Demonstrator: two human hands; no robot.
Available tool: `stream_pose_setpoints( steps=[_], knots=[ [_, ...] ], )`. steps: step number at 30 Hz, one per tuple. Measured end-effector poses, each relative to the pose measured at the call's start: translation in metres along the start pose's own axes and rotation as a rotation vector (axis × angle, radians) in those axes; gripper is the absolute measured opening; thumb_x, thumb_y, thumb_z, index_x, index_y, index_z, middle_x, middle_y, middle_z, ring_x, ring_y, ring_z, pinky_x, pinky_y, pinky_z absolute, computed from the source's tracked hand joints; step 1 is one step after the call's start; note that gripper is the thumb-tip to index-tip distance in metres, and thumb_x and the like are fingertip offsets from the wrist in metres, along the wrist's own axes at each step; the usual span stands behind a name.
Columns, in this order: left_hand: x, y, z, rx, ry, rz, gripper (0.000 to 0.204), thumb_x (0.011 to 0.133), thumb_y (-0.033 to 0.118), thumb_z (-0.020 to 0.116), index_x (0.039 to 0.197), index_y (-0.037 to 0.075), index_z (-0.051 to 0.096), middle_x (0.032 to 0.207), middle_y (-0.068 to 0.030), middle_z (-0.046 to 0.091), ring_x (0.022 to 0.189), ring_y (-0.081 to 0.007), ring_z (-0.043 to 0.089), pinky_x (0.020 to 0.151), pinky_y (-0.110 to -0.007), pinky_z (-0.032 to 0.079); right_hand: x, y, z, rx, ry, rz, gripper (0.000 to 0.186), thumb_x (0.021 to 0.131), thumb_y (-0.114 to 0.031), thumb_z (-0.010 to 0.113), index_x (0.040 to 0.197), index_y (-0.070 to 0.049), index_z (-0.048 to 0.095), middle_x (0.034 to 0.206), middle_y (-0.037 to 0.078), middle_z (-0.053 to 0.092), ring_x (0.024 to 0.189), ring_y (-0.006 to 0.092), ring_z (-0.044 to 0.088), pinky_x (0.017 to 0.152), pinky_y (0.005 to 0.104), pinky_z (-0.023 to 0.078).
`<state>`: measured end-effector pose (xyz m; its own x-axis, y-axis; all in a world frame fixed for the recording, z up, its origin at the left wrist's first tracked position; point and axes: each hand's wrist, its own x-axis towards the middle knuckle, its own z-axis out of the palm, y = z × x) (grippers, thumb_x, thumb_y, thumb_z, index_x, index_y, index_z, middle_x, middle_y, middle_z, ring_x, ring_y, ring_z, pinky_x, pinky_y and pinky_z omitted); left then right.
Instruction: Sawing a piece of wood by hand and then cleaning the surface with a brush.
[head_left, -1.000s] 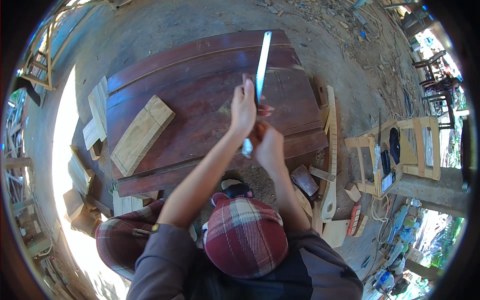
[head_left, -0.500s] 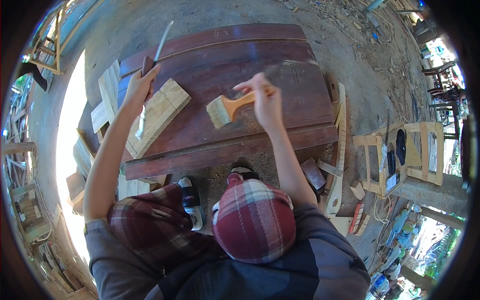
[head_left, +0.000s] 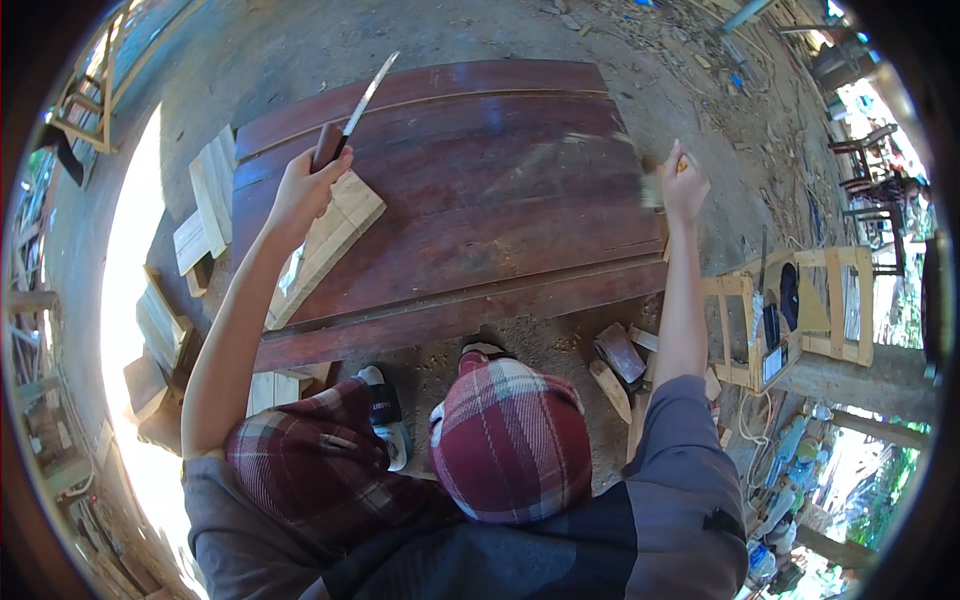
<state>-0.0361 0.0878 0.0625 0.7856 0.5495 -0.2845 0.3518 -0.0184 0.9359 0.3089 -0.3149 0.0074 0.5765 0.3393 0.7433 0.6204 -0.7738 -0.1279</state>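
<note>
My right hand (head_left: pixel 684 186) is closed round the orange handle of a wide flat brush, mostly hidden by the fingers. The blurred pale bristles (head_left: pixel 652 190) point left, by the right edge of the dark reddish-brown wooden panel (head_left: pixel 480 200). Raised above the panel's left part, my left hand (head_left: pixel 308 190) grips a blade tool with a brown wooden handle (head_left: pixel 328 146). Its thin pale blade (head_left: pixel 371 92) points up and away; its exact kind is unclear. Below this hand, a light wooden board (head_left: pixel 335 240) with a slanted end lies across the panel.
Pale wood offcuts (head_left: pixel 212 190) lie left of the panel. On the right stands a light wooden frame (head_left: pixel 735 300) bearing dark items and a phone (head_left: pixel 774 362). Scraps and a brownish block (head_left: pixel 620 352) lie near my right forearm. My knees and sandalled feet are at the panel's near edge.
My right hand has swept right with the brush, from over the panel's middle to its right edge. My left hand has shifted slightly right, its blade now leaning further right.
</note>
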Motion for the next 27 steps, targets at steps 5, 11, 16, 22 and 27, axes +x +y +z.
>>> stream_pose_setpoints(
  steps=[5, 11, 16, 22, 27],
  knots=[
    [0.004, -0.013, -0.014, 0.038, 0.059, -0.068, 0.027, 0.092, 0.027, 0.061, 0.109, 0.007, 0.059, 0.057, 0.0094, 0.036, 0.041, -0.0007, 0.028, 0.039, -0.022, 0.019, -0.006, -0.136, -0.008, 0.571, -0.223, 0.399, 0.043, 0.097, -0.032, 0.052, 0.070, -0.003, 0.067, 0.066, 0.011, 0.067, 0.060, 0.0188, 0.066, 0.054, 0.0330, 0.050],
    [0.004, 0.001, 0.008, 0.024, 0.007, -0.023, 0.022, 0.092, 0.026, 0.062, 0.101, 0.006, 0.059, 0.064, 0.0082, 0.041, 0.045, 0.0001, 0.032, 0.039, -0.020, 0.023, -0.062, -0.259, 0.036, 1.260, -0.313, 0.330, 0.041, 0.095, -0.025, 0.056, 0.063, -0.002, 0.067, 0.059, 0.003, 0.062, 0.055, 0.0079, 0.056, 0.054, 0.0265, 0.046],
    [-0.005, 0.001, -0.003, 0.062, 0.041, -0.059, 0.023, 0.092, 0.024, 0.060, 0.104, 0.004, 0.059, 0.064, 0.0083, 0.041, 0.044, 0.0001, 0.030, 0.038, -0.021, 0.023, -0.038, -0.166, 0.052, 0.907, -0.270, 0.451, 0.042, 0.095, -0.031, 0.057, 0.068, -0.001, 0.069, 0.060, 0.006, 0.065, 0.056, 0.0128, 0.061, 0.055, 0.0304, 0.048],
    [0.000, -0.007, -0.003, -0.012, 0.004, -0.108, 0.030, 0.092, 0.024, 0.059, 0.113, 0.003, 0.058, 0.059, 0.0083, 0.036, 0.041, -0.0008, 0.027, 0.038, -0.021, 0.019, 0.007, 0.056, 0.029, 0.245, -0.153, 0.567, 0.054, 0.096, -0.048, 0.045, 0.076, -0.004, 0.070, 0.068, 0.013, 0.068, 0.064, 0.0264, 0.068, 0.059, 0.0378, 0.051],
    [-0.005, 0.002, 0.001, 0.019, -0.039, -0.100, 0.028, 0.092, 0.023, 0.059, 0.112, 0.003, 0.057, 0.068, 0.0070, 0.040, 0.042, 0.0003, 0.030, 0.038, -0.020, 0.020, 0.026, -0.080, 0.018, 0.341, -0.154, 0.290, 0.049, 0.094, -0.044, 0.049, 0.074, -0.002, 0.064, 0.068, 0.018, 0.064, 0.063, 0.0336, 0.066, 0.058, 0.0408, 0.051]
  ],
)
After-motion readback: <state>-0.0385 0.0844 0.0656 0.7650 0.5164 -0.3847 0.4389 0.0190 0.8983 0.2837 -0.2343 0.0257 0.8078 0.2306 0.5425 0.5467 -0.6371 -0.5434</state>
